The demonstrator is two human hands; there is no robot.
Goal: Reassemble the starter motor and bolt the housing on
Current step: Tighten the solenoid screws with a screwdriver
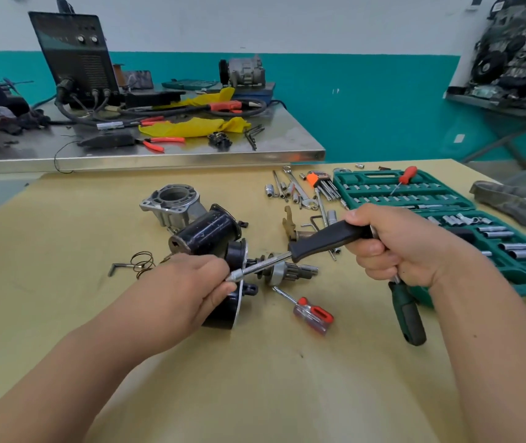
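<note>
As right hand [405,247] grips and left hand [188,289] pinches the driver [319,239], the black starter motor [207,233] lies dismantled.

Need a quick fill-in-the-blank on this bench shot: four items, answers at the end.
1. The right hand grips the driver by its ____ handle.
2. The left hand pinches the tip of the driver's metal ____.
3. The open socket case on the right is ____.
4. The screwdriver lying on the table between the hands has a clear and ____ handle.

Answers: black; shaft; green; red
</note>
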